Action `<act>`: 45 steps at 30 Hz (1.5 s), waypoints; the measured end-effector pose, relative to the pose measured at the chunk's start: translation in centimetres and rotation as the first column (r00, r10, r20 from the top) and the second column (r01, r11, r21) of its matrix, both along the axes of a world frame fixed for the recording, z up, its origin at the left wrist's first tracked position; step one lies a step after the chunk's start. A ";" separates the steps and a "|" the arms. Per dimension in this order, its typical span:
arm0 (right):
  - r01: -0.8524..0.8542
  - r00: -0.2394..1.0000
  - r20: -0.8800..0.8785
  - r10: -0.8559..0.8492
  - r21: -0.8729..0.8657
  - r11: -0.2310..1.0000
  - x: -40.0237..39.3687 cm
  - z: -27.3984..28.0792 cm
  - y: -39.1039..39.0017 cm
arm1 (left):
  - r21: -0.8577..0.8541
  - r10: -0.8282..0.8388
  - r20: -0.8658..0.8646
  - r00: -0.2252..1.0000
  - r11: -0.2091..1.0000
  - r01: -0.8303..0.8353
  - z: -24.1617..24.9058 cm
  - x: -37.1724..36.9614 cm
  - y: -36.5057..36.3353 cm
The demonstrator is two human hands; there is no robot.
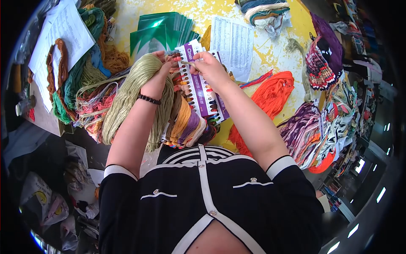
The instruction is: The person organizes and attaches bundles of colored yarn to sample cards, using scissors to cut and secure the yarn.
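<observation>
A thick hank of pale green thread (139,80) hangs over my left hand (163,70), whose fingers are closed near the top of a card. My right hand (207,67) is pinched on a thin pale green strand (186,63), just right of my left hand. Beneath both hands lies a white and purple card (198,91) with small thread tufts of many colours along its edges. Orange, purple and cream skeins (186,122) lie below the hank, partly covered by it.
Green shiny packets (148,40) and a printed sheet (231,44) lie behind the hands on the yellow table (292,63). Red-orange thread (272,95) is at the right, with mixed skeins (302,127) beyond. More skeins and papers (67,36) crowd the left.
</observation>
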State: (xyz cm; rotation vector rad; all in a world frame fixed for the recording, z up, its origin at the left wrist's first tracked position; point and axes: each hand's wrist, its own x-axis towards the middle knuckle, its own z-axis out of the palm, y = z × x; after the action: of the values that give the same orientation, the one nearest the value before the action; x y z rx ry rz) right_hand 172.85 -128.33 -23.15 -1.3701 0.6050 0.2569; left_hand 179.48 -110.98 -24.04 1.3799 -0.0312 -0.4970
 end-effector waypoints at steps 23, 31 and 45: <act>-0.255 0.965 -0.030 0.259 -0.312 0.915 -0.6 -3.3 -0.1 | -0.164 0.165 -0.193 0.967 0.966 -0.198 7.1 4.8 11.1; -0.219 0.965 0.000 0.261 -0.545 0.809 -1.3 -1.8 1.3 | -0.360 0.443 -0.046 0.896 0.829 -0.428 8.9 7.0 22.0; -0.229 0.926 0.066 0.371 -0.683 0.694 -1.9 2.5 2.4 | 0.035 0.384 0.265 0.884 0.913 -0.407 12.5 1.6 20.4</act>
State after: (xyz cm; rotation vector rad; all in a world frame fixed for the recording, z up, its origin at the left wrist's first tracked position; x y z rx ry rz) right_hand 170.94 -125.92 -20.60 -2.1805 0.2915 0.1629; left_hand 181.10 -90.56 -11.51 1.4843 0.0667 0.0245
